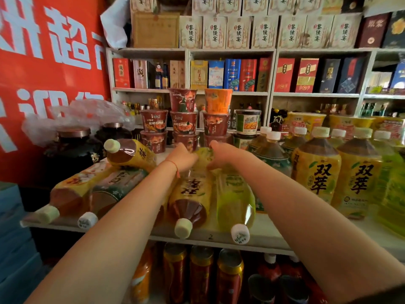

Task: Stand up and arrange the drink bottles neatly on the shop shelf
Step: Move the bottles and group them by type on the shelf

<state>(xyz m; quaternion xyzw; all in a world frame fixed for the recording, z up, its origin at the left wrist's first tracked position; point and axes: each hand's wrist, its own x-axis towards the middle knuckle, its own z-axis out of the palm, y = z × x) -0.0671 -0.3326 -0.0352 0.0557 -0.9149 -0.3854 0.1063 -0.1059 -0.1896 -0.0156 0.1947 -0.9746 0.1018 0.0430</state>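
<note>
At frame left, toppled bottles (74, 194) lay on the shelf (258, 235). At centre, the left hand (183, 157) and right hand (223, 156) gripped a lying bottle (190, 194) by its base, presumably to stand it upright. At right, upright bottles (315, 172) showed the intended arrangement.

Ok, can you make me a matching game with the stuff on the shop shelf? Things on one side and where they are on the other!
Things:
1. brown tea bottle
2. orange cup
3. cans
4. standing yellow bottles

Places:
A. on the shelf below
B. upright at the right
C. lying down, both hands on its far end
D. on top of the cup stack

Pairs: 1-C, 2-D, 3-A, 4-B

The left hand and right hand curl round the lying bottle's base.
</note>
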